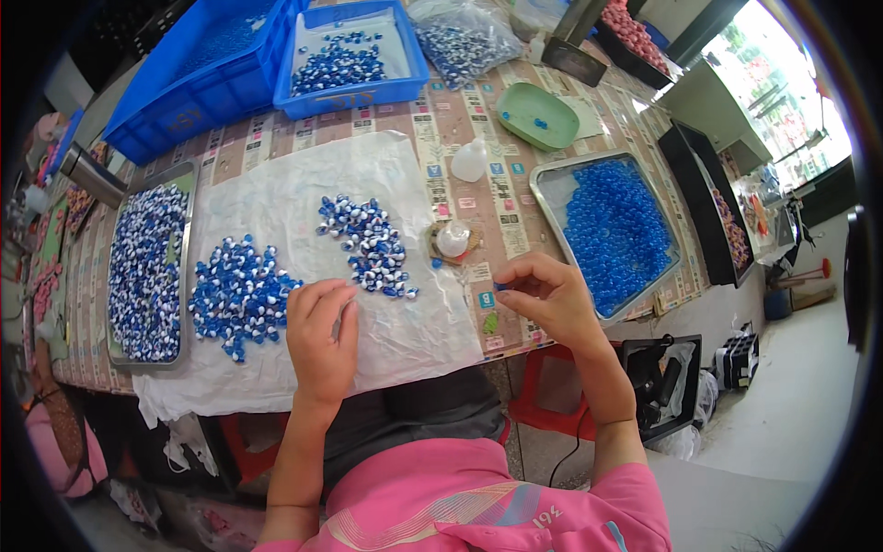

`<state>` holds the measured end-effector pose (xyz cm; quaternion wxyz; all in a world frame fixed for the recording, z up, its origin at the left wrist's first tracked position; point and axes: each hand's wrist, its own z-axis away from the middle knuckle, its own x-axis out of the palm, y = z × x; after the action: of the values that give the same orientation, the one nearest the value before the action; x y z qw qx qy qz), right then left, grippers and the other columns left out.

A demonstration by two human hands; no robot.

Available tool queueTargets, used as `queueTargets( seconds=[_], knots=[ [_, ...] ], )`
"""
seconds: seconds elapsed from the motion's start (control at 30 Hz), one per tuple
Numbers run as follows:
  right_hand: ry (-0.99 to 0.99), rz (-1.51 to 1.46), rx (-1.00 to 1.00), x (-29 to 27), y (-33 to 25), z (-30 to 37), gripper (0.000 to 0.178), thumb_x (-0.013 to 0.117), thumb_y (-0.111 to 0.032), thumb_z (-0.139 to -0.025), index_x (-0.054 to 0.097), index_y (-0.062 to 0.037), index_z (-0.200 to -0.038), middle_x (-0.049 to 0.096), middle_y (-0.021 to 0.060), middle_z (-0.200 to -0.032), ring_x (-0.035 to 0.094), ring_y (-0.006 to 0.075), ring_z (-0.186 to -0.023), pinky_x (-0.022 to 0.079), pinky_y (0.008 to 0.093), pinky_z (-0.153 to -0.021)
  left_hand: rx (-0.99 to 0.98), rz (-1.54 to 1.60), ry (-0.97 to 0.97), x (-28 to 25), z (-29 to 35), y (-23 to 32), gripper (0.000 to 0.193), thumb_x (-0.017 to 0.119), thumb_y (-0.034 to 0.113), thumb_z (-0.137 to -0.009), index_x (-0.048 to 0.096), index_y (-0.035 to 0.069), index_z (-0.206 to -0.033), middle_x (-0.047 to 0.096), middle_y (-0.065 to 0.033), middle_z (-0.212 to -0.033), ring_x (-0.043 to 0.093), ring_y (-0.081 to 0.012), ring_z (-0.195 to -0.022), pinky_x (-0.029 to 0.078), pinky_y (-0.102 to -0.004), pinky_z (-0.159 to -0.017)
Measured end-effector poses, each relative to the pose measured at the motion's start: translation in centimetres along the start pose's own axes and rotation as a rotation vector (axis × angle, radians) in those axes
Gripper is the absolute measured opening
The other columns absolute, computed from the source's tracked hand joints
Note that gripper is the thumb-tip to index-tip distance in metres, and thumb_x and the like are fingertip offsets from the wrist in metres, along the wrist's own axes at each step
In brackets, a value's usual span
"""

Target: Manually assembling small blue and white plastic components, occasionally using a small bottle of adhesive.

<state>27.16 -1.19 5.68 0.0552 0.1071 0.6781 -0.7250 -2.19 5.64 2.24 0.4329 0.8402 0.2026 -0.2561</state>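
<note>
One small blue bead (499, 286) is pinched between the thumb and forefinger of the right hand (552, 299), above the bench (506, 221). The left hand (320, 340) is held over a white sheet (423, 340), just beside a heap of blue-and-white beads (237, 294); whether its fingers are closed on anything cannot be told. Farther right, loose blue beads (616, 239) are held in a metal tray (556, 189).

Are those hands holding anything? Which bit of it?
The right grip pinches a tiny blue bead between thumb and fingertip; it's too small to tell which part. Whether the left grip holds anything, I can't tell.
</note>
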Motion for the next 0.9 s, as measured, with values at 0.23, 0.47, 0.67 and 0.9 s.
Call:
queueTargets(
  seconds=[0.23,0.47,0.67,0.9],
  knots=[
    [-0.005,0.038,-0.030,1.2,-0.9,0.8,0.019,0.074,0.004,-0.083,0.072,0.0005,-0.102,0.065,0.0025,-0.103,0.062,0.0055,-0.086,0.050,0.0203,-0.072,0.004,-0.048,0.026,0.4,-1.0,-1.0,0.021,0.069,-0.003,-0.078,0.071,0.004,-0.097,0.066,-0.0098,-0.097,0.059,-0.0294,-0.092,0.048,-0.0376,-0.081],
    [0.002,0.030,0.008,0.8,-0.9,0.4,0.019,0.074,0.006,-0.082,0.073,0.0010,-0.100,0.067,0.0042,-0.103,0.066,0.0091,-0.090,0.053,0.0217,-0.076,0.027,-0.079,-0.039,1.7,-1.6,-1.2,0.015,0.070,-0.003,-0.075,0.066,0.006,-0.086,0.066,-0.0088,-0.092,0.058,-0.0307,-0.090,0.048,-0.0392,-0.080],
    [0.052,0.058,-0.114,0.9,-1.5,-2.1,0.015,0.074,0.004,-0.082,0.073,0.0008,-0.097,0.067,0.0032,-0.099,0.065,0.0083,-0.087,0.052,0.0213,-0.074,-0.032,-0.052,-0.014,1.0,-0.1,-0.2,0.019,0.068,-0.005,-0.078,0.069,0.002,-0.095,0.064,-0.0106,-0.095,0.061,-0.0270,-0.085,0.049,-0.0338,-0.075],
    [0.117,0.334,-0.276,1.4,-2.8,-4.9,0.016,0.075,0.002,-0.080,0.074,0.0002,-0.096,0.071,0.0059,-0.097,0.066,0.0099,-0.083,0.053,0.0226,-0.071,-0.228,0.400,-0.082,-0.6,1.2,1.9,0.020,0.064,-0.010,-0.084,0.070,0.000,-0.100,0.063,-0.0096,-0.101,0.063,-0.0160,-0.089,0.050,-0.0251,-0.078]
  ],
)
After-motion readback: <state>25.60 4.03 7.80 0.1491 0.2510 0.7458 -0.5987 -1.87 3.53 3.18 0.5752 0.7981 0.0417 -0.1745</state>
